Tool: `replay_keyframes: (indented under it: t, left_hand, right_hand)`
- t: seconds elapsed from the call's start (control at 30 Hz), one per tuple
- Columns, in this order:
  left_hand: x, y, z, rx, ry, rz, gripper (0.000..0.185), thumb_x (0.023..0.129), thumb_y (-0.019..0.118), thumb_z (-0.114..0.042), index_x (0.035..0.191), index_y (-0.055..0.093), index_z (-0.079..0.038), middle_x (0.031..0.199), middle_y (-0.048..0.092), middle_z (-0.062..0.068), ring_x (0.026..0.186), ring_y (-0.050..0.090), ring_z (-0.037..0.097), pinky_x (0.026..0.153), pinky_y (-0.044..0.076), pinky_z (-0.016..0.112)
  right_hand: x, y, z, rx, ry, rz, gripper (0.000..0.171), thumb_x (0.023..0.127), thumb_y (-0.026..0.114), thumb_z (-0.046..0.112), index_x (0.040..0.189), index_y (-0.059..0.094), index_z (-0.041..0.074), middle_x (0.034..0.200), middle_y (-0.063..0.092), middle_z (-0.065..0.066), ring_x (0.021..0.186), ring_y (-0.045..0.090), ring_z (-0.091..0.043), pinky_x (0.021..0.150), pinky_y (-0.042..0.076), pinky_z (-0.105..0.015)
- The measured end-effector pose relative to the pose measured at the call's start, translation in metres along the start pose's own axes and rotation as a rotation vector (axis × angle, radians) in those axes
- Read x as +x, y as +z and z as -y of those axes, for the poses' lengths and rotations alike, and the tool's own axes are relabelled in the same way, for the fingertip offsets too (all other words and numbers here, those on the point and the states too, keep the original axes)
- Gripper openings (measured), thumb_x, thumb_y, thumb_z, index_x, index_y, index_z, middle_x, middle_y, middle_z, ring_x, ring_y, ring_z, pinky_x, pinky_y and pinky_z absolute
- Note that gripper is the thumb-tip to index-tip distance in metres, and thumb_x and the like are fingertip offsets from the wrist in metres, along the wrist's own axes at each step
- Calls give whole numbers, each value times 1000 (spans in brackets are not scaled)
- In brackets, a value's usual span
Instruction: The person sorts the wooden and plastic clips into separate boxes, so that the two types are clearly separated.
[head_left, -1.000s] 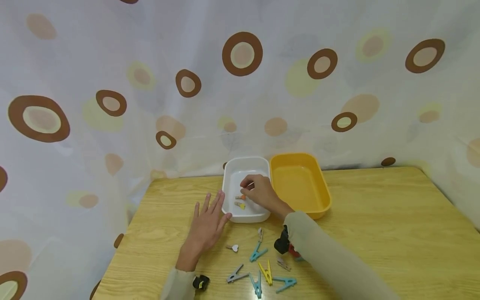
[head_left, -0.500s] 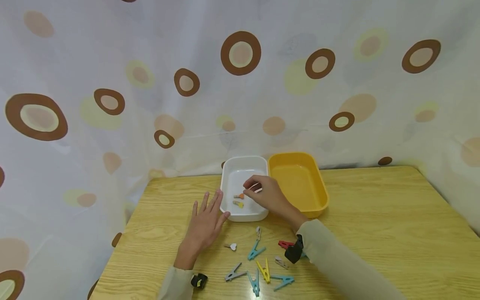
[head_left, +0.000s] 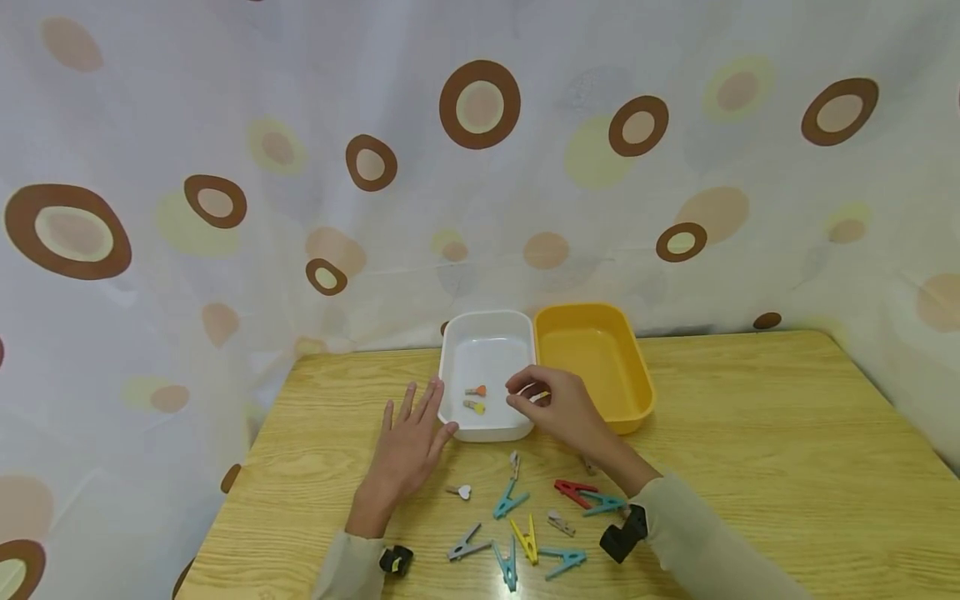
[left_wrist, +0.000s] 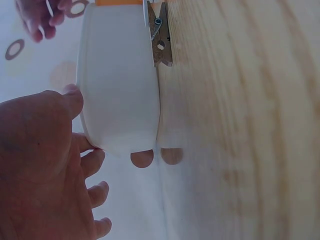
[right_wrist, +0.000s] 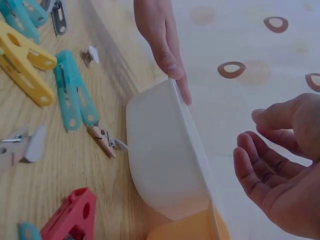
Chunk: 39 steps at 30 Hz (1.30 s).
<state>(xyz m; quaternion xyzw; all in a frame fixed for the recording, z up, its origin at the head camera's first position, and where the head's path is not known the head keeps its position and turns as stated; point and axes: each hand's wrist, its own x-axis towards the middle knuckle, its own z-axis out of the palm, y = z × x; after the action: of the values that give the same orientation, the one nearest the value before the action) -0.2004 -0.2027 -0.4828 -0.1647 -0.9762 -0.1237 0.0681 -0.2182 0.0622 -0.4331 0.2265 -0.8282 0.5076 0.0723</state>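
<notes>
My left hand (head_left: 408,446) lies flat on the table (head_left: 750,433), fingers straight, with the thumb and fingertips against the near-left corner of the white tub (head_left: 452,367); I judge that steadies the tub so it does not slide. My right hand (head_left: 558,408) hangs over the tub's near-right rim, fingers loosely curled; the right wrist view shows the palm bare, so it holds nothing, though from the head view something pale sits at the fingertips that I cannot make out. Two small wooden pegs lie inside the tub, an orange-tipped one (head_left: 476,391) and a yellow-tipped one (head_left: 474,407), close together near the front. The yellow tub (head_left: 641,375) stands touching the white one on its right, with nothing visible in it. Nearer to me a scatter of pegs waits on the table: teal (head_left: 510,503), red (head_left: 573,492), yellow (head_left: 528,539), grey (head_left: 467,546), and a small heart-tipped one (head_left: 459,492) just below my left hand.
</notes>
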Motion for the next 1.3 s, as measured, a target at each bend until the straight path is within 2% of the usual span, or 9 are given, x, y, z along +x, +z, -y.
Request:
replay_keyframes:
  t: [0.5, 0.93, 1.3]
  left_hand:
    - [1, -2, -1, -1, -1, -1, 69, 110, 38, -47, 164, 21, -8, 169, 22, 8, 155, 16, 39, 120, 14, 67]
    - [-1, 0, 0, -5, -1, -8, 68, 111, 37, -47, 165, 20, -9, 169, 22, 7, 155, 15, 38, 120, 13, 66]
    - [-1, 0, 0, 2, 14, -17, 69, 110, 38, -47, 164, 22, -7, 168, 25, 10, 155, 17, 39, 119, 16, 68]
  right_hand:
    - [-40, -17, -4, 21, -54, -33, 12, 91, 78, 5, 101, 75, 10, 95, 74, 1, 81, 69, -14, 70, 60, -29]
    - [-78, -36, -15, 5, -4, -34, 11, 93, 78, 12, 104, 74, 16, 96, 73, 5, 84, 67, -9, 72, 59, -28]
    - [-104, -51, -24, -19, 0, -33, 12, 93, 78, 11, 103, 74, 16, 98, 74, 2, 82, 68, -11, 70, 59, -28]
